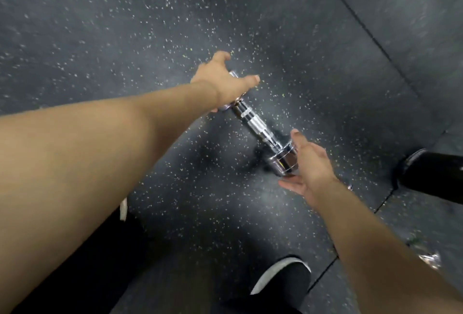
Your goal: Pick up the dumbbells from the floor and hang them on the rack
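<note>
Head view: dumbbell [255, 123] on floor [125, 38], long axis upper-left to lower-right; left hand [223, 83] over far end, right hand [310, 166] beside near end; fingers [297, 137] spread, gripping nothing

Mirror-bright chrome on matt, speckled rubber.

The silver chrome-plated metal dumbbell [260, 128] is glossy and smooth on its round end weights, which throw back highlights. The middle of its handle carries bands of fine, rough knurling. The dark grey rubber floor tiles [125, 38] look matt and grainy, flecked with pale and yellowish chips. The black cylindrical object [436, 173] at the right edge has a smooth, shiny skin; whether it is plastic or painted metal cannot be told. The black shoe [283, 276] looks like matt cloth with a pale, smooth sole rim. The black trousers [95, 263] are dull cloth.
</note>
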Tool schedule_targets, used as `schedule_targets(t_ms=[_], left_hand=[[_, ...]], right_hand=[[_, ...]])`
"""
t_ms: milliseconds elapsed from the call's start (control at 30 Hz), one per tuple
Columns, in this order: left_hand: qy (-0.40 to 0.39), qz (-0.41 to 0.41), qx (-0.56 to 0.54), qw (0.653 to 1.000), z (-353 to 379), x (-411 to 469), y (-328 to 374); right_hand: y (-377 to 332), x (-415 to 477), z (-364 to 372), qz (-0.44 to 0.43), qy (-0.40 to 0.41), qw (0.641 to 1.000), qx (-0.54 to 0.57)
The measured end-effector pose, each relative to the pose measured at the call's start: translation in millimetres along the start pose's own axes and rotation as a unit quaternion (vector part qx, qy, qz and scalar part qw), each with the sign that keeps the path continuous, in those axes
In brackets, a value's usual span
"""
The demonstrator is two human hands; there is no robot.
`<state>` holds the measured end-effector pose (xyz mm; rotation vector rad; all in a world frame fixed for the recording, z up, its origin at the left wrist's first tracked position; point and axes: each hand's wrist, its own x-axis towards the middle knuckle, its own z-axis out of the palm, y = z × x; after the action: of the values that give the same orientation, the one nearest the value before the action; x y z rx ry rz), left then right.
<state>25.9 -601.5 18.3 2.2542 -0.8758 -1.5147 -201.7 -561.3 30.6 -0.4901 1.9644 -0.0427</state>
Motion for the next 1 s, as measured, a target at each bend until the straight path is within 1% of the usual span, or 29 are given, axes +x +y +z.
schedule_targets(t_ms=[67, 167, 233, 300, 367, 433, 500, 600, 733, 833, 900, 1000], left_hand=[[-0.021, -0.017, -0.008, 1.0, -1.7, 5.9, -0.8], [-0.059, -0.063, -0.06, 0.994, 2.2, 6.9, -4.4], [-0.059, -0.086, -0.09, 0.991, 5.9, 8.1, -4.6], [-0.062, -0.1, -0.102, 0.988, 7.0, 13.0, -3.7], [-0.087, -0.112, -0.107, 0.984, 5.8, 18.1, -2.4], [-0.106, -0.119, -0.099, 0.982, 5.5, 18.6, -3.3], [-0.101, -0.118, -0.102, 0.983, 3.8, 13.3, -6.9], [-0.098, -0.105, -0.132, 0.981, 1.8, -3.1, -13.5], [-0.058, -0.075, -0.19, 0.977, -16.1, -52.5, -28.2], [-0.043, -0.063, -0.23, 0.97, -37.5, -114.3, -30.4], [-0.018, -0.077, -0.247, 0.966, -57.6, -161.4, -16.7], [-0.004, -0.089, -0.263, 0.961, -98.3, -233.8, 19.5]], right_hand=[[2.7, 8.2, 4.9, 0.048, -0.011, 0.998, 0.026], [12.0, 15.8, 12.5, 0.116, -0.079, 0.982, 0.127], [18.1, 21.4, 13.3, 0.114, -0.109, 0.966, 0.206], [22.4, 28.4, 12.9, 0.092, -0.122, 0.952, 0.266], [24.3, 32.6, 13.9, 0.084, -0.126, 0.947, 0.284], [24.0, 32.9, 13.7, 0.091, -0.122, 0.95, 0.272], [24.2, 27.9, 12.6, 0.086, -0.117, 0.957, 0.252], [33.7, 13.7, 7.2, 0.054, -0.12, 0.957, 0.259], [46.5, -29.6, -7.5, -0.035, -0.145, 0.959, 0.24], [43.3, -86.1, -28.4, -0.091, -0.166, 0.961, 0.203], [37.1, -133.9, -49.8, -0.129, -0.174, 0.96, 0.177], [23.0, -216.0, -90.4, -0.207, -0.179, 0.953, 0.127]])
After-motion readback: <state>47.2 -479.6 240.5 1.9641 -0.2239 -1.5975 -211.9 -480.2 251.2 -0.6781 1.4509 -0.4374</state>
